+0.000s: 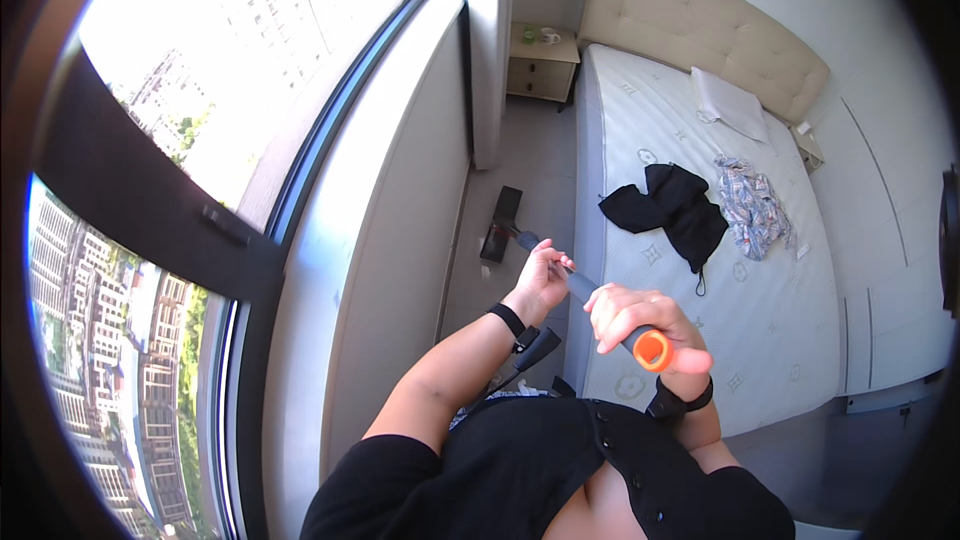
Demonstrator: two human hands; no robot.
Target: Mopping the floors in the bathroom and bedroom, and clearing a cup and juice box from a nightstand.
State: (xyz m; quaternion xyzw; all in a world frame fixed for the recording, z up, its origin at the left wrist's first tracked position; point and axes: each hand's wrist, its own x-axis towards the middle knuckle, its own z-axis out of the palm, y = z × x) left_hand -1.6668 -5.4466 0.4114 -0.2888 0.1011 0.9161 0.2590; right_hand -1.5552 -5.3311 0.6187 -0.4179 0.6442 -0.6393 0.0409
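Observation:
Both my hands grip the grey handle (582, 286) of a long-handled floor-cleaning tool, which slants down and away from me. My right hand (637, 313) wraps its top end, just below an orange ring-shaped tip (652, 350). Lower on the pole, my left hand (541, 274) closes around it. The tool's dark, flat rectangular head (502, 224) rests on the floor between the window wall and the bed; whether it is a mop or a broom I cannot tell. A second dark grip on a thin rod (538, 349) shows beside my left wrist, its lower end hidden.
Grey floor tiles (529, 142) run along the bed (652, 345). Black clothing (679, 206), a patterned garment (750, 206) and a pillow (731, 101) lie on it. A nightstand (541, 64) stands beyond. On my left are the windowsill (375, 112) and a dark window frame (165, 187).

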